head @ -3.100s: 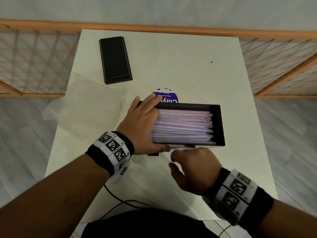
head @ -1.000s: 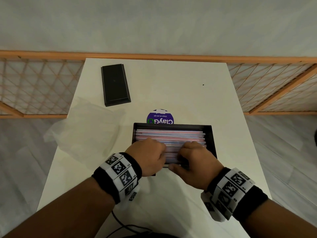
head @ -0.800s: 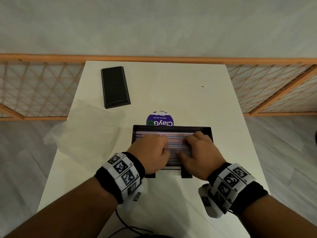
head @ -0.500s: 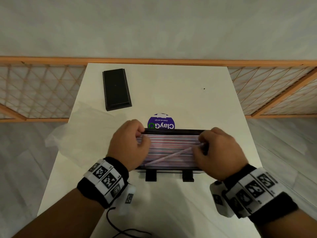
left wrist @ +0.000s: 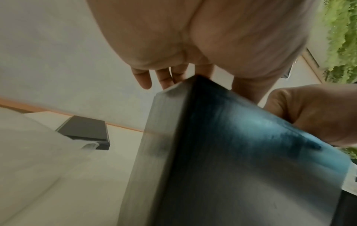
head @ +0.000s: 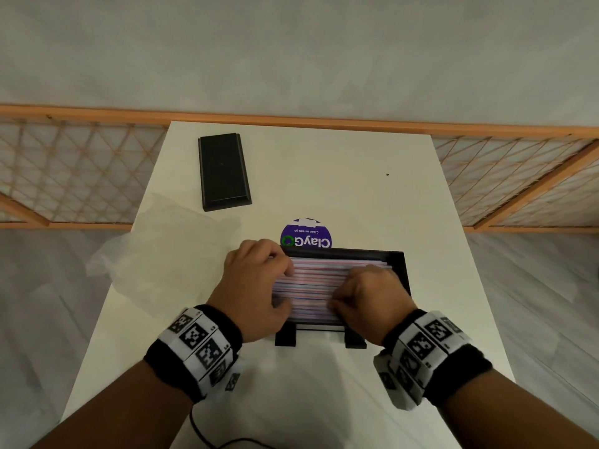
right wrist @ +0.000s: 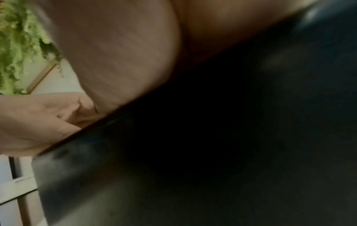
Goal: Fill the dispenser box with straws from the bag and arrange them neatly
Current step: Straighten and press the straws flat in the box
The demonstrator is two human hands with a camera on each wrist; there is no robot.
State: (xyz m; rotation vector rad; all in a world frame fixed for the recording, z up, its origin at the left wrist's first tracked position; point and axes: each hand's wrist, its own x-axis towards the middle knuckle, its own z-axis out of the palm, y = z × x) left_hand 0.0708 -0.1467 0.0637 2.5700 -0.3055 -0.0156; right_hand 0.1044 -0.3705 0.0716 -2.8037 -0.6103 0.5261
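Note:
The black dispenser box (head: 399,265) stands on two feet near the table's front, packed with pink, blue and white straws (head: 312,280) lying crosswise. My left hand (head: 256,286) lies over the left end of the pile, and its loosely bent fingers (left wrist: 144,79) reach past the box's corner (left wrist: 203,137). My right hand (head: 368,296) sits on the right half of the pile, fingers curled down into the straws and thumb tucked against them. The right wrist view is mostly dark box wall (right wrist: 212,145). The clear plastic bag (head: 155,254) lies flat to the left.
A black lid (head: 223,171) lies at the table's back left. A purple round sticker (head: 306,234) shows just behind the box. A thin cable (head: 207,439) hangs off the front edge. An orange lattice fence (head: 81,170) runs behind the table.
Half a second ago each hand held one end of the pile with a straw lying askew. Both hands have moved in onto the pile, and no slanted straw shows.

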